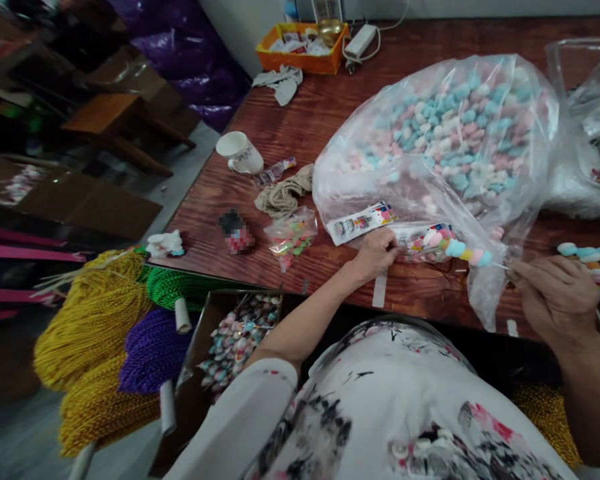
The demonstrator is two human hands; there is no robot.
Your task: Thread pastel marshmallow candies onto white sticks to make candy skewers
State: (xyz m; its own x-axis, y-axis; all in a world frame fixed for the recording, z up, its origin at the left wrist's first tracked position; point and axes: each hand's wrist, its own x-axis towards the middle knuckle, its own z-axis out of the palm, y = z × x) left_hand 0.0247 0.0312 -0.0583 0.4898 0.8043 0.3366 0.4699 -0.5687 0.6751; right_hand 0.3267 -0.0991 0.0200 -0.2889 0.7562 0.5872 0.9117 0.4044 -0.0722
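My right hand (555,293) pinches the thin white stick of a marshmallow skewer (457,249). Its pastel pink, blue, white and yellow pieces point left, the far end at a clear printed wrapper (406,233). Whether that end is inside the wrapper I cannot tell. My left hand (375,257) is closed at the wrapper's near left edge, fingertips pressed together on it. Just beyond lie flat printed wrappers (357,225). Behind both hands rests a large clear bag of loose marshmallows (445,133). More marshmallow skewers (597,257) lie by the right edge.
On the table's left are a white mug (240,153), a crumpled cloth (285,192) and a small candy bag (294,240). An orange basket (303,60) and a power strip (361,41) sit at the back. Below stand a box of wrapped sweets (240,333) and yellow cord bundles (93,320).
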